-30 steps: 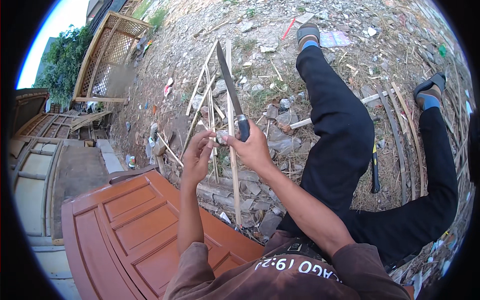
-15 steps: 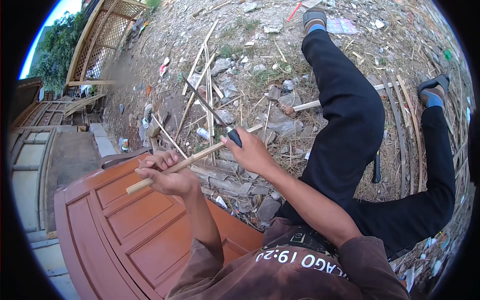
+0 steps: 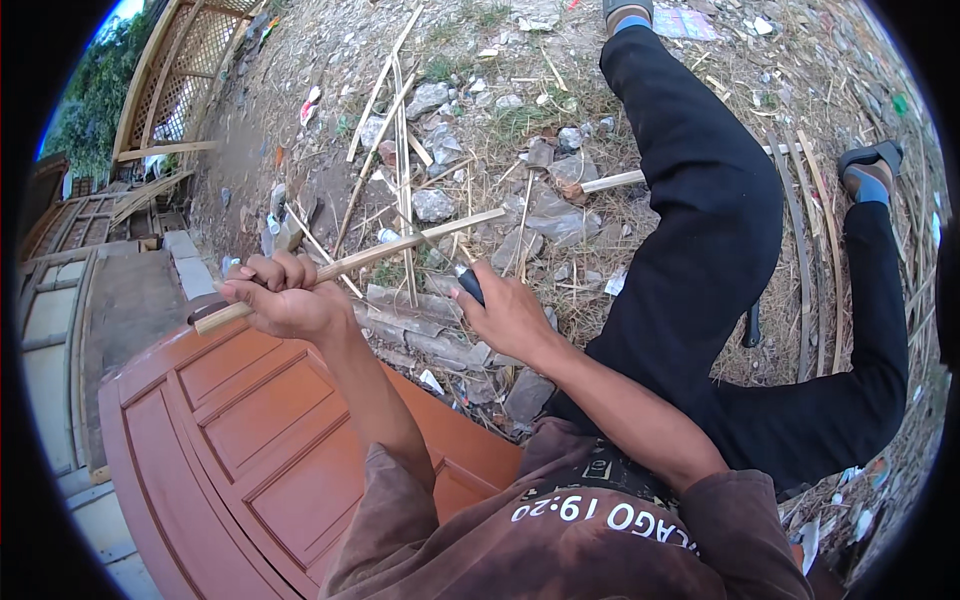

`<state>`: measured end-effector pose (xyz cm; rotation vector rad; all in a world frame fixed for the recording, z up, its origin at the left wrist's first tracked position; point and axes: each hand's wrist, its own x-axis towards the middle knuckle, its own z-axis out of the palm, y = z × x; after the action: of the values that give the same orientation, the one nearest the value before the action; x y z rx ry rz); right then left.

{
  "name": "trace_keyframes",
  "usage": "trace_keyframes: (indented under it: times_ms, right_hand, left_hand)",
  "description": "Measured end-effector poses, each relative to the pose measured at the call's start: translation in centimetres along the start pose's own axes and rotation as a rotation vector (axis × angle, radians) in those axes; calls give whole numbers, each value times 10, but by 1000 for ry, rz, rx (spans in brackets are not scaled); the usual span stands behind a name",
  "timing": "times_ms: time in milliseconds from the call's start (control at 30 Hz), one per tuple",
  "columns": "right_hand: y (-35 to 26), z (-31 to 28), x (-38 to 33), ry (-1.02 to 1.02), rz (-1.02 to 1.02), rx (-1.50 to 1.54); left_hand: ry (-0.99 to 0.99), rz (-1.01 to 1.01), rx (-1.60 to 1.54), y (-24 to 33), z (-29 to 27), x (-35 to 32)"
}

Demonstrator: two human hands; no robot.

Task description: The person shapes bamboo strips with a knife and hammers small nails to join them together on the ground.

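A pale strip of wood (image 3: pixel 400 246) slants up to the right in front of me. My left hand (image 3: pixel 285 300) is closed around it near its lower left end, which pokes out past the fingers. In my right hand (image 3: pixel 508 315) is a knife, its black handle (image 3: pixel 469 285) wrapped by the fingers. The thin blade points up and left and meets the strip near its free end; whether it is cutting in, I cannot tell. Below my left forearm lies a reddish-brown panelled door (image 3: pixel 275 425).
Stones, dry grass and loose wood strips (image 3: pixel 402 160) cover the ground ahead. My legs in black trousers (image 3: pixel 705 200) stretch out to the right. A black-handled tool (image 3: pixel 752 326) lies between them, near long slats (image 3: pixel 815 250). A lattice panel (image 3: pixel 190 70) leans at the far left.
My left hand has shifted left and closed more firmly on the strip, drawing it leftward. The right hand, which was touching the strip, is now apart from it, with the knife lower.
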<state>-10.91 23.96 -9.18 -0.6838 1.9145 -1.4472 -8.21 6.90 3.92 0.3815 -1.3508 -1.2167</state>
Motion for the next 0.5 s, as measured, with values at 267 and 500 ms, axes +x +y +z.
trace_keyframes:
  times_ms: [267,500]
  right_hand:
    - [-4,-4,-8,30,-147,-20]
    - [-13,-2,-7,14,-108,-50]
  left_hand:
    - [-47,8,1,-5,16,-2]
    - [-89,21,26,-6,8,2]
